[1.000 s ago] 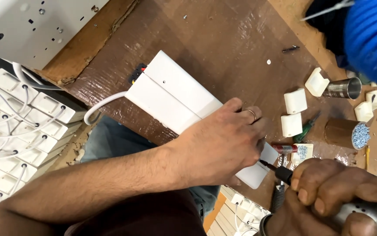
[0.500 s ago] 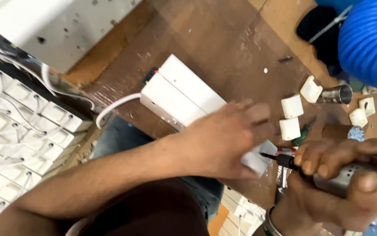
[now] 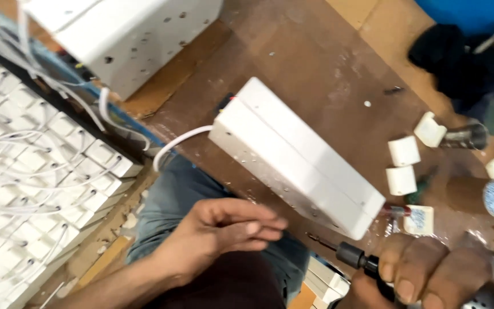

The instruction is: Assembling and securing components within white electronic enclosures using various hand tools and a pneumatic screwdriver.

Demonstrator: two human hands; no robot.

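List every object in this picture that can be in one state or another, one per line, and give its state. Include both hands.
Left hand: open, holding nothing, just off the box.
Right hand: closed around the rotary tool.
Rotary tool: gripped, bit aimed at the box's lower side.
Long white box: closed, lying on the brown table, white cable attached.
Small white caps: loose, lying on the table.
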